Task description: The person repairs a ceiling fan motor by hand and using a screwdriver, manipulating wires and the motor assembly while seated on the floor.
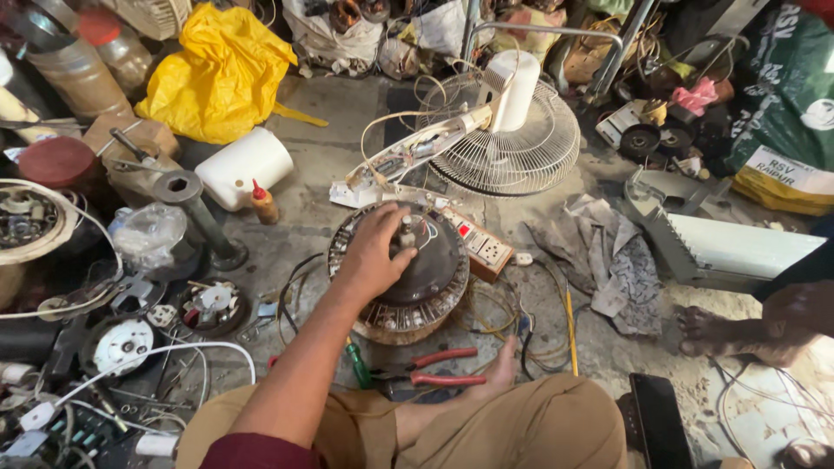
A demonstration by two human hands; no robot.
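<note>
Only one hand (375, 252) shows, reaching forward from the person's lap, and I cannot say for sure whether it is the left or the right; its fingers are spread and laid over the top of a round fan motor (401, 274), fingertips closing around the short shaft stub (406, 232) at the centre. No other hand of theirs is in view. That motor lies flat on the concrete floor straight ahead of the person, between the knees and a power strip (480, 246), its shaft pointing straight up, so its axis stands upright and the copper windings ring its rim. Just nearer the person lie red-handled pliers (439, 366) and a green screwdriver (359, 364). Farther off, a white fan grille (508, 143) rests beyond the motor, a yellow bag (221, 74) to the far left.
</note>
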